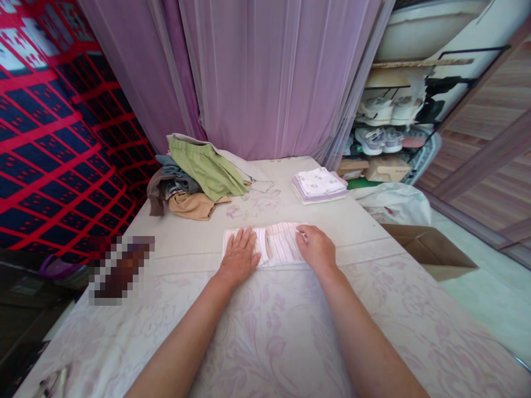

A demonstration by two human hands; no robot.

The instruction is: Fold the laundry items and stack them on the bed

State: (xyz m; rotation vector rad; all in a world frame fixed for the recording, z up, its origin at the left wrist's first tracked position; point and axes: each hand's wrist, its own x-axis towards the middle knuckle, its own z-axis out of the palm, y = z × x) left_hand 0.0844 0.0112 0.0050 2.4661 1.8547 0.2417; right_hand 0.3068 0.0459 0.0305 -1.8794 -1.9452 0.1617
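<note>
A striped pink-and-white garment [284,243], folded into a narrow strip, lies across the bed's patterned cover in front of me. My left hand [240,253] rests flat on its left part, fingers stretched out and slightly spread. At the right end, my right hand [318,246] has its fingers curled and pinched on the garment's edge. A short gap in the cloth shows between the two hands. Which kind of garment it is, I cannot make out.
A heap of loose clothes with green shorts [207,166] lies at the back left. Toward the back right sits a stack of folded clothes [319,183]. Past the right edge stand an open cardboard box [427,251] and a shoe rack [390,124]. Purple curtains [265,77] hang behind.
</note>
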